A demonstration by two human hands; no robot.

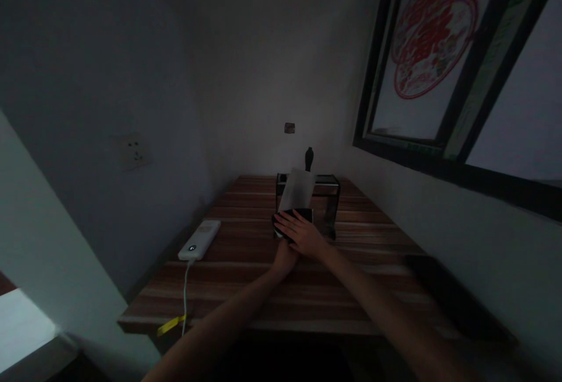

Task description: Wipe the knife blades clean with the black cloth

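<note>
A broad, pale grey blade like a cleaver's [299, 187] points up and away from me over the table. Dark, cloth-like material [304, 214] lies across its lower part. My right hand [302, 234] rests on this dark cloth, its fingers stretched across it and pressing it against the blade. Below it, my left hand [285, 256] is closed at the blade's lower end; its fingers and the handle are mostly hidden. Right behind stands a black-framed knife rack [331, 206], with a black knife handle [309, 158] sticking up from it.
The striped wooden table [246, 276] meets walls at left, back and right. A white power bank [200, 241] with a cable [185, 294] and yellow tag [171, 325] lies left. A long dark object [456, 294] lies along the right edge. A framed window [408, 147] is above.
</note>
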